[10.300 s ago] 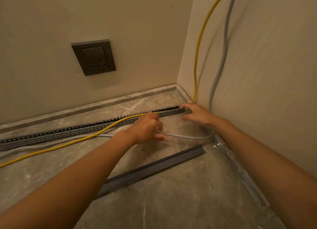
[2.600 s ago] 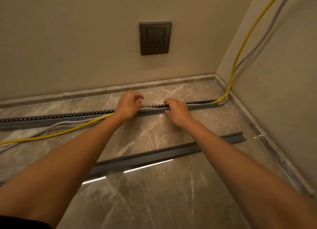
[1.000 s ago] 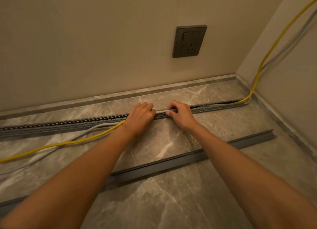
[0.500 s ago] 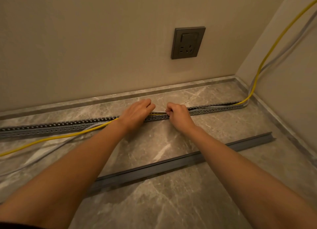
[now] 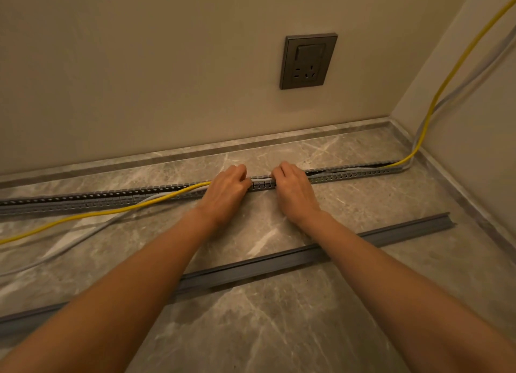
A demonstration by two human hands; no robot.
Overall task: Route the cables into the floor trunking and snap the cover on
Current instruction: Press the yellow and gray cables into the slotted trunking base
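A grey slotted floor trunking [image 5: 83,200] runs along the marble floor, parallel to the back wall. My left hand [image 5: 227,189] and my right hand [image 5: 293,188] rest on its middle, fingers curled over the cables there. A yellow cable [image 5: 92,214] and a grey cable [image 5: 69,245] lie inside the trunking from the right corner up to my hands. Left of my left hand both come out and trail loose over the floor. The grey trunking cover [image 5: 391,234] lies separate on the floor, nearer to me, under my forearms.
A dark wall socket [image 5: 307,61] sits on the back wall above the trunking. Both cables climb the right wall [image 5: 474,138] from the corner. A stone skirting [image 5: 195,153] borders the floor at both walls.
Over the last ten seconds my hands have worked leftward from the corner along the trunking, with more cable lying inside it. In the last half second they have hardly moved.
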